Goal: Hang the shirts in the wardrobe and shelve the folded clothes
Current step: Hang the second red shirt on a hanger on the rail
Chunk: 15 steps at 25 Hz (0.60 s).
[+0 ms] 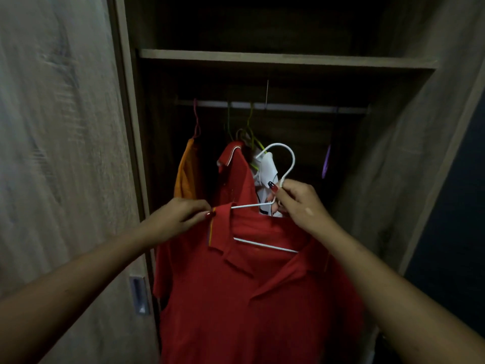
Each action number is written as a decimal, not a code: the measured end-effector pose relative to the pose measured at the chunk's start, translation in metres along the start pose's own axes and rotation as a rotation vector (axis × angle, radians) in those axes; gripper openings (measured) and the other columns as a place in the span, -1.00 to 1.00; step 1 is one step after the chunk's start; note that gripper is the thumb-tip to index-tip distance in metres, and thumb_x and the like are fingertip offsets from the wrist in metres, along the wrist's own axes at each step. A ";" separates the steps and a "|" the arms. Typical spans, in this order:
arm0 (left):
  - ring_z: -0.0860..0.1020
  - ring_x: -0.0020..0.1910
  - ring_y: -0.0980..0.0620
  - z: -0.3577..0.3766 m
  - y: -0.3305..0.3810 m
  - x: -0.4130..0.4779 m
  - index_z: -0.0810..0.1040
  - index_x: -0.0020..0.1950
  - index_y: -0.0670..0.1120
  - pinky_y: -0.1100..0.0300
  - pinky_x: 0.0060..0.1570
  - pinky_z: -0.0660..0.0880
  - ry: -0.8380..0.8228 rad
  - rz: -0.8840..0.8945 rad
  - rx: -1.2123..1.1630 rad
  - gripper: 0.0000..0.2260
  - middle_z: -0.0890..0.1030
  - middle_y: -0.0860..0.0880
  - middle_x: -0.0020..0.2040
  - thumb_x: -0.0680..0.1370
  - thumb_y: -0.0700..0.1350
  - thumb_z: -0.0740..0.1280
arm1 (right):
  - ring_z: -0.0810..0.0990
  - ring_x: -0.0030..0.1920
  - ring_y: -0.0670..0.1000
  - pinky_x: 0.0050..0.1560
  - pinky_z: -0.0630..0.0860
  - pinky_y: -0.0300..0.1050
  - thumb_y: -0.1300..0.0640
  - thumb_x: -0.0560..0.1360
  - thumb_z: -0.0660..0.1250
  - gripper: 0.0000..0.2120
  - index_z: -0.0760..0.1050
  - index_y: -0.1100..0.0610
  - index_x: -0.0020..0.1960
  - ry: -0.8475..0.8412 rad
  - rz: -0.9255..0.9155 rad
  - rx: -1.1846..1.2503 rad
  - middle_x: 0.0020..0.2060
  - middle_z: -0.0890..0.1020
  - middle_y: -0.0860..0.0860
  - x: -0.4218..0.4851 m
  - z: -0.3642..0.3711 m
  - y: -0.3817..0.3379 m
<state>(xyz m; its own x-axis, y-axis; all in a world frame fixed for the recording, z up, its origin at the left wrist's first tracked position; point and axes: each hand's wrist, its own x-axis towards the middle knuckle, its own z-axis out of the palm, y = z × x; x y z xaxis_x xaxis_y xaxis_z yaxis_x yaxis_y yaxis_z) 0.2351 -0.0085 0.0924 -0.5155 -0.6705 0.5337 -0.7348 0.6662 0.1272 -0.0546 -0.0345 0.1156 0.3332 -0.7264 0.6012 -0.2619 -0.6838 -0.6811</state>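
Ahead, the wardrobe (388, 166) stood open and dimly lit, with wood-grain panels. Its sliding door (65, 153) was at the left, with a recessed metal handle (139, 295). A shelf (262, 59) crossed the upper interior, and a pale rail (288, 107) ran below it.

On the rail hung an orange garment (187, 174) on a pink hanger (196, 119). Beside it were a red collared shirt (233, 174) and a white garment (267, 166) by green hangers (250, 132). A purple hanger (326, 161) hung apart at the right. These garments hung directly behind the raised hands.

The red polo shirt (249, 298) was held before the opening, below the rail, on a white hanger (290, 158) whose hook was clear of the rail. The left hand (181, 216) pinched the collar edge between thumb and fingertip. The right hand (301, 203) had its fingers curled round the hanger's neck, under the hook.
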 end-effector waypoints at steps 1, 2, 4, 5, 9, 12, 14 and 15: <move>0.55 -0.15 0.27 0.004 0.004 0.002 0.54 -0.04 -0.01 0.35 -0.15 0.43 -0.011 -0.008 -0.057 -0.67 0.57 0.17 -0.18 0.58 0.16 0.09 | 0.43 -0.52 -0.16 -0.44 0.36 -0.30 0.23 0.59 0.19 -0.73 0.54 0.20 -0.24 -0.025 0.001 0.024 -0.46 0.57 0.08 0.000 -0.004 -0.005; 0.56 -0.17 0.27 0.008 0.007 0.003 0.55 -0.07 -0.02 0.40 -0.18 0.40 0.011 -0.014 -0.101 -0.68 0.56 0.18 -0.21 0.58 0.15 0.11 | 0.45 -0.49 -0.13 -0.43 0.38 -0.27 0.21 0.60 0.19 -0.75 0.56 0.26 -0.17 -0.071 0.017 0.052 -0.42 0.59 0.09 0.000 -0.010 -0.011; 0.57 -0.14 0.30 0.011 0.009 0.008 0.56 -0.07 -0.01 0.46 -0.17 0.39 0.097 -0.020 -0.141 -0.66 0.58 0.21 -0.19 0.57 0.17 0.11 | 0.57 -0.34 -0.07 -0.29 0.51 -0.20 0.17 0.60 0.19 -0.76 0.56 0.30 -0.02 -0.185 0.082 0.073 -0.27 0.65 0.13 -0.001 -0.033 -0.019; 0.57 -0.14 0.32 0.010 0.009 0.011 0.57 -0.07 -0.01 0.47 -0.17 0.39 0.138 -0.025 -0.153 -0.66 0.58 0.23 -0.18 0.57 0.18 0.11 | 0.62 -0.21 -0.04 -0.15 0.55 -0.18 0.17 0.58 0.21 -0.78 0.56 0.28 0.04 -0.235 0.112 0.030 -0.16 0.67 0.14 -0.002 -0.049 -0.021; 0.54 -0.21 0.32 0.008 0.001 0.032 0.55 -0.14 0.04 0.36 -0.19 0.41 0.244 -0.078 -0.216 -0.74 0.60 0.16 -0.17 0.55 0.14 0.17 | 0.56 -0.09 -0.16 -0.03 0.48 -0.32 0.19 0.51 0.32 -0.87 0.58 0.17 0.03 -0.437 0.242 -0.332 -0.05 0.65 0.07 -0.019 -0.121 -0.019; 0.54 -0.18 0.31 0.013 -0.005 0.059 0.57 -0.16 0.12 0.28 -0.13 0.44 0.203 -0.117 -0.332 -0.87 0.63 0.12 -0.10 0.51 0.08 0.27 | 0.58 -0.15 -0.14 -0.11 0.50 -0.31 0.20 0.51 0.30 -0.86 0.58 0.25 -0.03 -0.404 0.335 -0.133 -0.14 0.65 0.12 -0.041 -0.145 -0.031; 0.56 -0.13 0.31 0.015 -0.003 0.082 0.59 -0.14 0.17 0.29 -0.07 0.45 0.141 -0.100 -0.346 -0.94 0.65 0.12 -0.09 0.50 0.06 0.33 | 0.60 -0.15 -0.10 -0.13 0.51 -0.29 0.13 0.49 0.31 -0.82 0.60 0.23 -0.04 -0.336 0.343 -0.080 -0.16 0.66 0.10 -0.052 -0.152 -0.044; 0.57 -0.09 0.29 0.018 -0.002 0.095 0.61 -0.09 0.13 0.27 -0.04 0.47 0.137 -0.066 -0.294 -0.92 0.66 0.11 -0.09 0.52 0.05 0.31 | 0.61 -0.16 -0.09 -0.14 0.52 -0.29 0.11 0.48 0.31 -0.82 0.61 0.20 -0.06 -0.297 0.349 -0.074 -0.17 0.67 0.08 -0.057 -0.155 -0.051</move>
<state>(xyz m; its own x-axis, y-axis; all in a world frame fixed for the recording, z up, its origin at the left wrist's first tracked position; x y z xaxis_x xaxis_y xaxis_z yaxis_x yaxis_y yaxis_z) 0.1803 -0.0793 0.1279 -0.3925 -0.6783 0.6212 -0.5959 0.7020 0.3900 -0.2006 0.0311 0.1802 0.4556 -0.8700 0.1883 -0.4649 -0.4130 -0.7832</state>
